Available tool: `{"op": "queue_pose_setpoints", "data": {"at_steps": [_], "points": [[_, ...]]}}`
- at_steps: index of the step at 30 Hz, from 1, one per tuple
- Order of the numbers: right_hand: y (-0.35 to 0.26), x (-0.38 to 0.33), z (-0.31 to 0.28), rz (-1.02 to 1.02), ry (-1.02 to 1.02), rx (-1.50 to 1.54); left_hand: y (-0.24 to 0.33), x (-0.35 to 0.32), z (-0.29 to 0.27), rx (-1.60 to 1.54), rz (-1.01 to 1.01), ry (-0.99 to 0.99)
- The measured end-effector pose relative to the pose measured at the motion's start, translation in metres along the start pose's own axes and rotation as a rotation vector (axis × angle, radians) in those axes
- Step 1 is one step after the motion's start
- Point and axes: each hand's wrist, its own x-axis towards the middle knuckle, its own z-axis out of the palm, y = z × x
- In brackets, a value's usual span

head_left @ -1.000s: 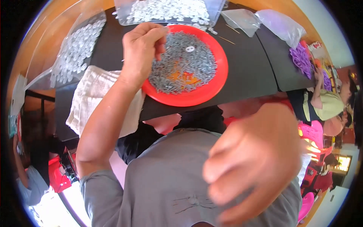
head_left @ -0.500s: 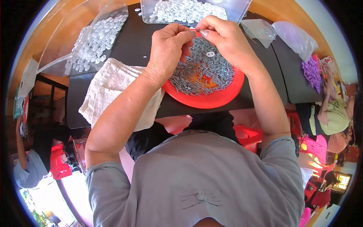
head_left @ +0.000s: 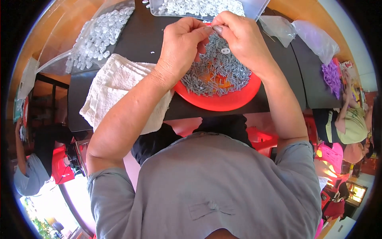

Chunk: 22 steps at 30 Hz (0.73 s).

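Note:
Above the far part of a round red plate (head_left: 219, 104), my two hands meet with fingertips nearly touching. My left hand (head_left: 182, 42) is closed in a pinch of thumb and forefinger. Opposite it, my right hand (head_left: 243, 44) pinches too. Whatever sits between the fingertips is too small and covered to name. Many short, thin grey rod-like pieces (head_left: 217, 77) fill the plate, with its red and orange bottom showing through. A white oval piece with two holes (head_left: 225, 51) lies on top of them, beside my right hand's fingers.
A clear plastic bin (head_left: 191, 16) of white oval pieces (head_left: 207, 6) stands behind the plate. Left are a clear bag (head_left: 59, 59) with similar pieces and a folded cream towel (head_left: 115, 87). Clear bags (head_left: 316, 40) and a purple bundle (head_left: 331, 77) lie right. Other people sit at both sides.
Both hands remain pinched together over the plate, with slight finger shifts. The whole view has moved a little, so the bin and table things sit slightly higher in it.

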Motion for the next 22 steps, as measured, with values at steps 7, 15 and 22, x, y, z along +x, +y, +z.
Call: {"op": "queue_pose_setpoints", "data": {"at_steps": [7, 15, 22], "points": [[0.002, -0.002, -0.011, 0.224, -0.075, 0.174, -0.001, 0.002, -0.003, 0.027, -0.035, 0.005], [0.013, -0.028, -0.017, 0.019, -0.382, -0.388, -0.005, 0.004, -0.004, 0.024, -0.026, -0.016], [0.02, -0.03, -0.012, 0.022, -0.452, -0.458, -0.005, 0.004, -0.005, 0.038, -0.027, -0.019]]}}
